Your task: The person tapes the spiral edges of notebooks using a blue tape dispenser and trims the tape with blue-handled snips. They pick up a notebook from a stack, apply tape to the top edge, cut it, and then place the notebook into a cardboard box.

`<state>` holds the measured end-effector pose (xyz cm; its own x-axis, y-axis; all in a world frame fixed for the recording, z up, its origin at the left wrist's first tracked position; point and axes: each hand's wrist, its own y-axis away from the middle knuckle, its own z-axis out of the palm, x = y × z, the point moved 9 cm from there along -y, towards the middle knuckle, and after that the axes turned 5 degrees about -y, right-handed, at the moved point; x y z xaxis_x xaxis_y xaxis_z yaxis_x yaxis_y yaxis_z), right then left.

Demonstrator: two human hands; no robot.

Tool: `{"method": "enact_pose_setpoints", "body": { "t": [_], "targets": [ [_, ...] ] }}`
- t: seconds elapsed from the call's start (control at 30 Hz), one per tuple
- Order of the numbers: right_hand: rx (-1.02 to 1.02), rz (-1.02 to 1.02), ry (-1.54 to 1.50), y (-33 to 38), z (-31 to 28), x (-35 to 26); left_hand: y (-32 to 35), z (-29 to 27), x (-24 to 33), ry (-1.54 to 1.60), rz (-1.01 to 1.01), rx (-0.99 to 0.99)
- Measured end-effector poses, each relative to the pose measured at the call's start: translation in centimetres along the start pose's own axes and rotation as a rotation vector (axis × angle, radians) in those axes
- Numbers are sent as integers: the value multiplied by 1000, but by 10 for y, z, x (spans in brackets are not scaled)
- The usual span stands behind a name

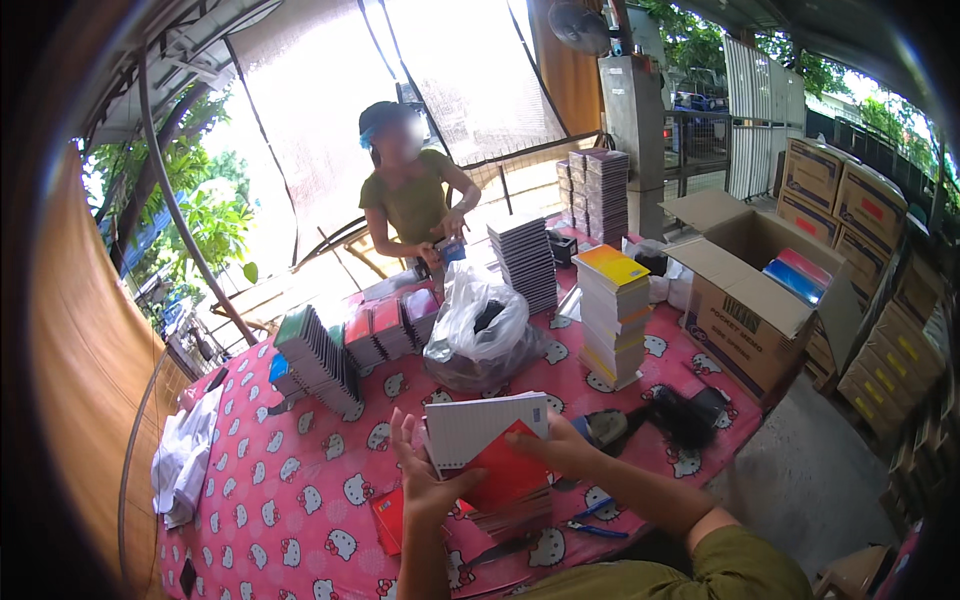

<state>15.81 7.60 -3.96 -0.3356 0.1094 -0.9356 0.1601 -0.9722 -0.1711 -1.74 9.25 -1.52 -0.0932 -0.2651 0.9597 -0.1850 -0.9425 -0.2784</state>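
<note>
Near the front edge of the pink, patterned tabletop [345, 545], the left hand [432, 488] lays its thumb on the red cover of a lined white notebook [482, 432]; a couple of its fingers stand up loosely past the page's left side, and whether the others grip behind is hidden. The right hand [560, 448] grasps the notebook from the right, thumb pressed on the cover. The notebook is tilted, its ruled page showing above the red, over a stack of books [512, 522].

Just left of the hands, toward the front edge, lies a red booklet [388, 522]; to the right lies a blue-handled tool [597, 524]. Farther toward the right edge is a black, shaggy bundle [685, 415].

Past the hands, a tall stack of pads with a yellow top [612, 265] rises toward the back right corner, and a clear plastic bag [480, 340] sits nearer the middle of the back edge. Left of the bag are red-covered books [375, 330], then a leaning green-topped stack [315, 360]. White cloth [187, 455] drapes at the left edge. By the right edge, an open carton [745, 325] contains red and blue items. Beyond the back edge, another person [415, 205] in a green shirt handles something blue [453, 250].
</note>
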Motion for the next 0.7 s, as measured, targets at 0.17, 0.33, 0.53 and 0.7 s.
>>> {"method": "enact_pose_setpoints", "body": {
  "t": [0.17,0.33,0.53,0.7],
  "targets": [
    [-199,-310,253,-3,-2,16,0,-7,-13,-59,165,-75],
    [-204,-289,470,7,-9,28,13,-7,-41,15,128,-87],
    [-98,-318,444,10,-10,38,13,2,-42,-307,217,-80],
    [-86,-349,407,9,-12,39,20,-4,-39,5,250,-154]
  ]
}}
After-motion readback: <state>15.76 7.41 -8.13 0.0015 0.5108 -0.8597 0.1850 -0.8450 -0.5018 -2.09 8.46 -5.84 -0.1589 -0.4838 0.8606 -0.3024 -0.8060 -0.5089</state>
